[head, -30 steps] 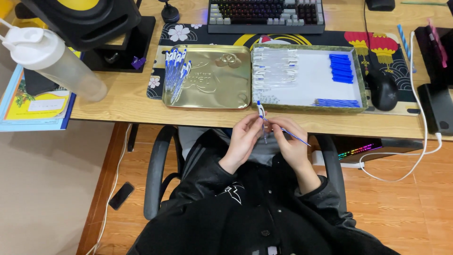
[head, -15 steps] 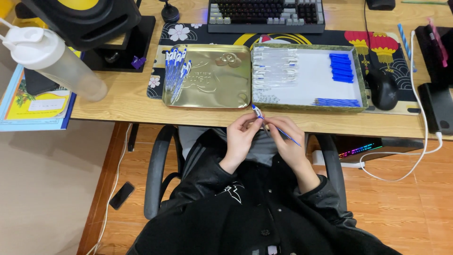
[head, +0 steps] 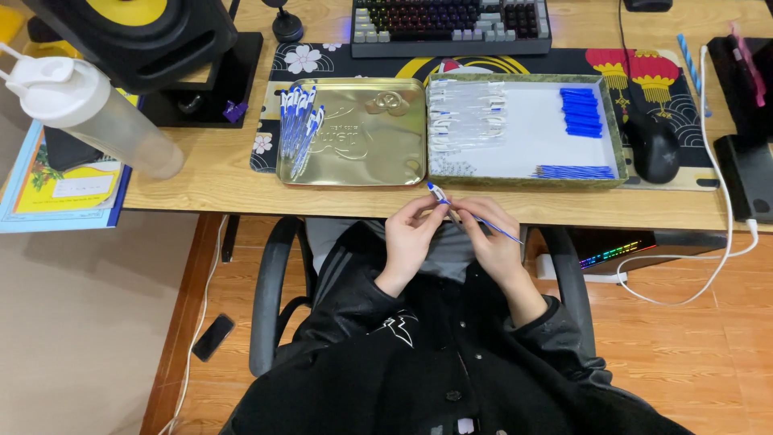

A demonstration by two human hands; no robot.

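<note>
Over my lap, just below the desk edge, my left hand (head: 412, 235) and my right hand (head: 489, 238) meet on a clear pen barrel with a blue cap (head: 439, 193), which sticks up to the left. A thin blue refill (head: 499, 230) slants out past my right fingers. On the desk above sit a gold tin tray (head: 362, 137) with several finished blue-and-white pens (head: 299, 127), and a white-lined tray (head: 523, 137) holding clear barrels (head: 465, 117), blue caps (head: 581, 113) and blue refills (head: 572, 171).
A keyboard (head: 451, 24) lies behind the trays, a black mouse (head: 654, 149) to their right. A clear shaker bottle (head: 88, 113) and a black speaker (head: 137, 32) stand at the left. A white cable (head: 725, 242) hangs off the desk's right. A phone (head: 213, 337) lies on the floor.
The pen barrel has tilted further left and sunk slightly toward my left fingers. Both hands stay close together at the desk edge.
</note>
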